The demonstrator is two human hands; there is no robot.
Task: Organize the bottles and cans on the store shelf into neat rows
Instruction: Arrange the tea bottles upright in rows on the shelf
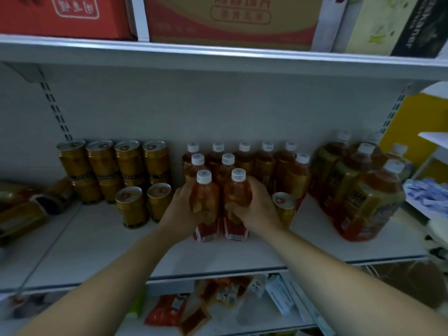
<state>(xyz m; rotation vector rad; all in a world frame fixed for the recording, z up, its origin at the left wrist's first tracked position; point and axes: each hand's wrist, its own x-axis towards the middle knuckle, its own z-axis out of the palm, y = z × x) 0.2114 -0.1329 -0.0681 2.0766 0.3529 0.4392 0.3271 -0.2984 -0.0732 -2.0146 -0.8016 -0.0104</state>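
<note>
Two small tea bottles with white caps stand side by side at the front of the middle shelf. My left hand is wrapped around the left bottle. My right hand grips the right bottle. Behind them stand several more small tea bottles in rows. To the left, gold cans are stacked two high at the back, with two gold cans in front. One gold can stands just right of my right hand.
Several large tea bottles crowd the right end of the shelf. Gold packs lie tipped at the far left. Cardboard boxes fill the upper shelf. Snack packets lie on the lower shelf.
</note>
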